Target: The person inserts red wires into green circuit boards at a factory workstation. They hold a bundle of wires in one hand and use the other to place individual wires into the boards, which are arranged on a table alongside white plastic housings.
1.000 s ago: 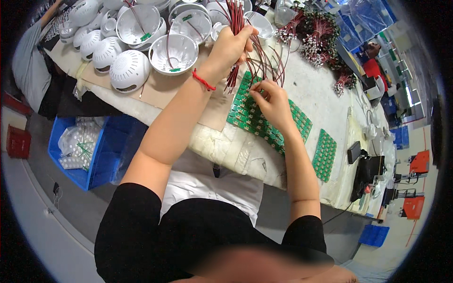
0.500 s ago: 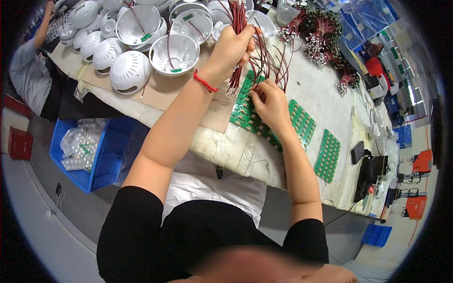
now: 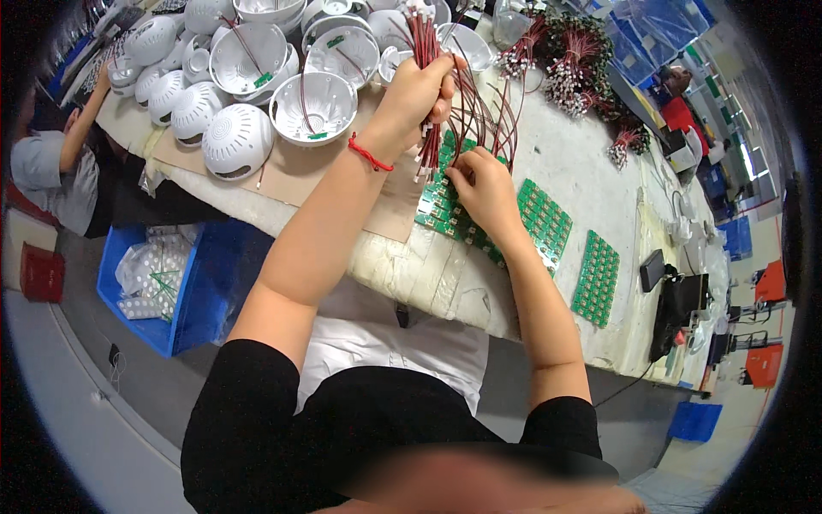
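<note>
My left hand [image 3: 418, 98] is closed around a bundle of thin dark-red wires [image 3: 423, 38] with small white connectors at their ends, held upright over the table. Below it, my right hand [image 3: 484, 190] pinches at a green circuit board panel [image 3: 438, 204], thumb and forefinger together at its surface. What lies between those fingertips is too small to make out. Several wires arch from the panel's far part, up beside my left hand. A second green panel [image 3: 546, 221] lies to the right of my right hand, and a third panel [image 3: 596, 278] farther right.
White dome-shaped housings [image 3: 238, 141] crowd the far left of the table [image 3: 428, 283]; some open ones hold wires and small green boards. Wire bundles [image 3: 575, 64] lie at the back right. A blue bin [image 3: 184, 300] stands on the floor at left, near another person's arm [image 3: 81, 128].
The view has shifted slightly. Both my hands stay nearly in place, the right still at the panel. At far left, the other person's arm has lowered.
</note>
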A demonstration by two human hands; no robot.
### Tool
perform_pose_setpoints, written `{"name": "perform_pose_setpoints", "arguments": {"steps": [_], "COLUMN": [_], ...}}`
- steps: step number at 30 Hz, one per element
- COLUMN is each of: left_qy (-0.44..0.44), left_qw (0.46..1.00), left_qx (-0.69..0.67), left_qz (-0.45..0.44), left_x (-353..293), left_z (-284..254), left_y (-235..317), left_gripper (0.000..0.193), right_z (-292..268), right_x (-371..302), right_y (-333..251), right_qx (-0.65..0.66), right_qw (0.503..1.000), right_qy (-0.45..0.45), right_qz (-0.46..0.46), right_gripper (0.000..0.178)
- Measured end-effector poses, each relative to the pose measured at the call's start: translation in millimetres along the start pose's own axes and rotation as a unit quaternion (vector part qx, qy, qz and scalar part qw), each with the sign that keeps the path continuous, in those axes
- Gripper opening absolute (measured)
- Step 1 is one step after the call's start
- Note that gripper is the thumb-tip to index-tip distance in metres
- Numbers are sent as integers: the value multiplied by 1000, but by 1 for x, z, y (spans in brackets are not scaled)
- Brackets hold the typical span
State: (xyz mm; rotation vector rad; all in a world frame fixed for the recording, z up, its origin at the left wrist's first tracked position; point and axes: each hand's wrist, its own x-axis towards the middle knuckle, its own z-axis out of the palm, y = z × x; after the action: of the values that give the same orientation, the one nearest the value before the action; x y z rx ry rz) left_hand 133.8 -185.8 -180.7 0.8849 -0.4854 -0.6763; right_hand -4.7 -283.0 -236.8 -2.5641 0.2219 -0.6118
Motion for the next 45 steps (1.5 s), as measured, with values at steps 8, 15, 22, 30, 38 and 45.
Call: {"name": "perform_pose_setpoints", "arguments": {"steps": [8, 15, 22, 30, 38, 45], "left_qy": [-16, 5, 36, 32, 35, 24], "left_qw": [994, 997, 999, 999, 999, 999], "left_qx": [-103, -76, -30, 19, 25, 48], "left_qz": [-29, -20, 1, -4, 16, 2], "left_x": [9, 6, -1, -5, -6, -5], "left_z": [-6, 0, 14, 21, 17, 21], "left_y": [-8, -11, -17, -25, -22, -23], "left_gripper": [23, 25, 27, 31, 31, 33], "right_z": [-3, -26, -21, -36, -38, -48], "right_x": [1, -7, -13, -13, -11, -10], "right_y": [-1, -15, -25, -25, -39, -14], "right_qx": [120, 390, 357, 461, 382, 625], "right_qw": [989, 913, 925, 839, 885, 711], "right_qy": [41, 1, -56, -148, -121, -196], "right_qz": [77, 121, 120, 247, 236, 257], "right_gripper": [15, 17, 17, 19, 19, 14]}}
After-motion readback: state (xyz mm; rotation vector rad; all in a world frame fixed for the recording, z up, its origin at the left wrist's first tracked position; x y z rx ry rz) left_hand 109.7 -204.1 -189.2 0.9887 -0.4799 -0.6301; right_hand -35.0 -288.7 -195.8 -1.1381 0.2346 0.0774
